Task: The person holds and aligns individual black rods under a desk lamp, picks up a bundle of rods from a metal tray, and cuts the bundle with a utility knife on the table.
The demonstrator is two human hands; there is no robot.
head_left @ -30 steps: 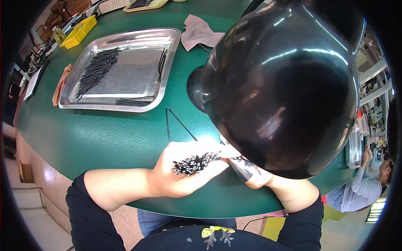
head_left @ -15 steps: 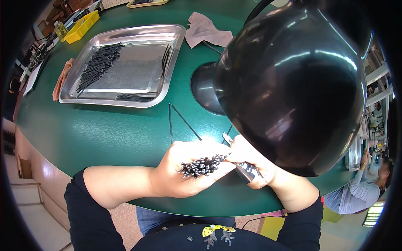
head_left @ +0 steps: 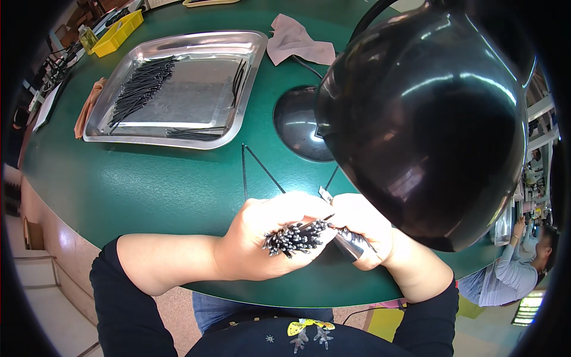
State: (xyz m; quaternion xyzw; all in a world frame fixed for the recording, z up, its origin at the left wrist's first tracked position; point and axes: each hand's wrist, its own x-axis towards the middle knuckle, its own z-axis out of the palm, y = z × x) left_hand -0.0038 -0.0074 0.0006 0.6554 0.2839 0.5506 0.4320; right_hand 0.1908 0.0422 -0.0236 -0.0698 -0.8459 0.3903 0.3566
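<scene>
The bundle of thin black rods (head_left: pixel 291 239) is standing in my left hand (head_left: pixel 250 238), above the worktop (head_left: pixel 154 196), its ends facing the camera. The left fingers are wrapping it closely, presumably to make loose pieces behave as one unit. Just beside the bundle, my right hand (head_left: pixel 373 227) is gripping a shiny metal piece (head_left: pixel 351 245) with closed fingers; I am not able to identify its type. A black lamp (head_left: pixel 425 131) is overhanging that hand, probably to light the close work. Beyond the hands, two loose rods (head_left: pixel 265 169) are forming an angle. Farther left, a metal tray (head_left: pixel 199 89) is containing further rods (head_left: pixel 143 89) in separate groups, its raised rim likely preventing roll-off.
</scene>
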